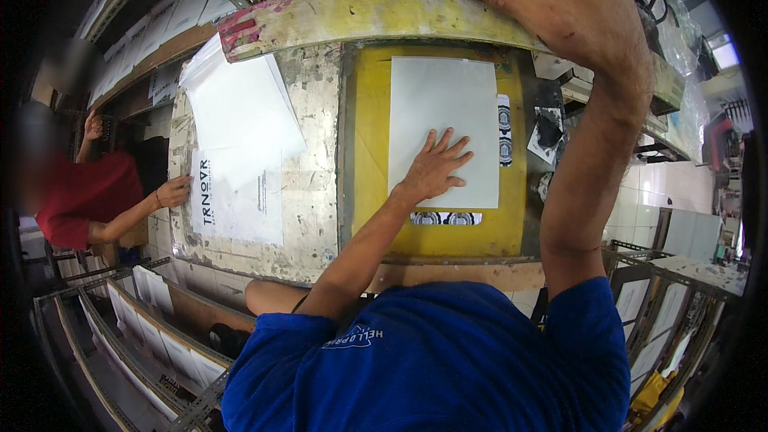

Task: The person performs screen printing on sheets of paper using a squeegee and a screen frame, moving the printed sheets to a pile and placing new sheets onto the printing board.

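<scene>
My left hand (436, 166) lies flat, fingers spread, on a white sheet (432, 96). The sheet rests on a yellow board (368, 192). Strips with dark round prints (446, 218) show past its lower and right edges. My right hand (576, 16) reaches up to a raised wooden frame (344, 16) stained yellow and pink. Its thumb, dark-smudged at the tip, lies along the frame's far edge; the other fingers are cut off at the top of the picture. Left of the board, white printed plastic bags (240, 184) overlap on the worn tabletop.
A co-worker in a red shirt (92, 192) stands at the left, one hand (173, 191) at the bags' edge. Metal racks holding white panels (152, 296) flank me at lower left and lower right (664, 304). A shelf of white boxes (176, 12) runs along the upper left.
</scene>
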A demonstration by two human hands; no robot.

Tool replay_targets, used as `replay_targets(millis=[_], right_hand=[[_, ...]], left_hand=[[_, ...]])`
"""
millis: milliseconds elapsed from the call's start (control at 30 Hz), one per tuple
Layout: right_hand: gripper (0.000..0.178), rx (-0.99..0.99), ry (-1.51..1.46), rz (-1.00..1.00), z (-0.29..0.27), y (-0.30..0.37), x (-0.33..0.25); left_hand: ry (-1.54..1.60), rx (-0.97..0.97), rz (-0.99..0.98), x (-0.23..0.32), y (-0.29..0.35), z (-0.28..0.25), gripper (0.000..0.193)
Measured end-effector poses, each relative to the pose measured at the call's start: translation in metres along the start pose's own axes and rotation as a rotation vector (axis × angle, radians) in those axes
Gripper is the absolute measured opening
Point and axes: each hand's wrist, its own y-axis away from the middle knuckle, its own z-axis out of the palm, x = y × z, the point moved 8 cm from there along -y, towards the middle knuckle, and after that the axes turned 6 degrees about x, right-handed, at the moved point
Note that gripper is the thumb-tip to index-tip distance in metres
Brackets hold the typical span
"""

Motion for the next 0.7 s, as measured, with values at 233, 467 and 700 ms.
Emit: replay_targets(millis=[233,467,700], right_hand=[[0.044,-0.032,-0.050,0.039,0.015,0.002,0.037],[0.043,-0.045,-0.060,0.065,0.016,0.003,0.037],[0.040,-0.017,-0.095,0.093,0.015,0.016,0.029]], left_hand=[[0.000,0.037,0.033,0.009,0.008,0.001,0.071],[0.030,0.050,0.054,0.011,0.013,0.002,0.069],[0.305,0.563,-0.108,0.014,0.035,-0.103,0.077]])
